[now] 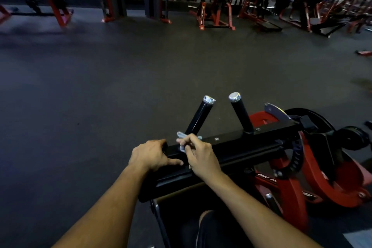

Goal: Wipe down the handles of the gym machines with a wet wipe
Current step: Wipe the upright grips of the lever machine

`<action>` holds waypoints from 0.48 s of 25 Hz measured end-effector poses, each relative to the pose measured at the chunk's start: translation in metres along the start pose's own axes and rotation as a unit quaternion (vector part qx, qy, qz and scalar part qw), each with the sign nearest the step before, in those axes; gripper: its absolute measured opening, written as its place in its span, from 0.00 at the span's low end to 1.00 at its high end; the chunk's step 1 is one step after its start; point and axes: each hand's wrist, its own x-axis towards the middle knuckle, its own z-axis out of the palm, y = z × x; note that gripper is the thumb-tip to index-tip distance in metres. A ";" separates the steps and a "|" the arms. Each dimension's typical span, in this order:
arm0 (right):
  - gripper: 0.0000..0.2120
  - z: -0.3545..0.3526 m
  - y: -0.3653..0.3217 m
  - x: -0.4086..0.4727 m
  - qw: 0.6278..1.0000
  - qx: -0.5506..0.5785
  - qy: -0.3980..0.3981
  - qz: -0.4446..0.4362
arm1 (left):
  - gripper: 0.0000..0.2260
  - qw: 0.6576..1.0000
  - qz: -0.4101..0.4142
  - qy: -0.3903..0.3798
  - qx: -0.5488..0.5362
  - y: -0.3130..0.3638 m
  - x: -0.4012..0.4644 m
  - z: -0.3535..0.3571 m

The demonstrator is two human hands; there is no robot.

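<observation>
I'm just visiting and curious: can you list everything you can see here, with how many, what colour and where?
handles: two, black with silver caps, rising from the bar in the middle
bar: one, black, across the near machine, under both hands
wipe: one, pale, at the foot of the left handle, in the right hand
near machine: one, red and black, lower right
far machines: many, red and black, along the top; too blurred to count
floor: dark grey, across the middle
left hand: gripping the bar's left end, thumb along the bar
right hand: pinching the wipe at the left handle's foot
</observation>
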 end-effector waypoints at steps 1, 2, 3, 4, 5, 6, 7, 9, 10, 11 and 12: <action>0.09 0.002 -0.001 -0.004 0.998 0.037 -0.020 0.042 | 0.35 1.000 -0.001 0.007 0.002 0.000 -0.001 0.000; 0.09 0.001 -0.001 -0.006 0.993 0.072 -0.037 0.083 | 0.36 1.000 -0.004 0.008 0.002 0.000 -0.001 0.001; 0.09 -0.001 0.000 -0.008 0.987 0.105 -0.047 0.113 | 0.37 1.000 -0.006 0.006 0.000 0.000 0.000 0.002; 0.10 -0.007 0.001 -0.011 0.982 0.130 -0.041 0.131 | 0.39 1.000 -0.008 0.002 0.001 -0.001 0.001 0.004; 0.10 -0.015 0.003 -0.014 0.980 0.144 -0.023 0.134 | 0.40 1.000 -0.008 -0.004 0.003 -0.002 0.001 0.004; 0.12 -0.027 0.004 -0.017 0.981 0.147 0.002 0.128 | 0.40 1.000 -0.006 -0.010 0.004 -0.002 0.002 0.004; 0.13 -0.040 0.005 -0.021 0.982 0.142 0.030 0.121 | 0.41 1.000 -0.003 -0.015 0.008 -0.003 0.002 0.002; 0.14 -0.072 0.009 -0.030 0.982 0.130 0.085 0.110 | 0.42 0.999 0.010 -0.016 0.030 -0.001 0.001 0.001; 0.13 -0.086 0.013 -0.035 0.981 0.123 0.109 0.104 | 0.42 0.999 0.019 -0.006 0.045 -0.001 0.000 0.002; 0.13 -0.097 0.017 -0.038 0.981 0.112 0.129 0.096 | 0.41 0.998 0.029 0.014 0.059 -0.004 -0.002 0.004; 0.12 -0.108 0.024 -0.043 0.979 0.099 0.151 0.092 | 0.40 0.994 0.048 0.050 0.080 -0.004 -0.005 0.008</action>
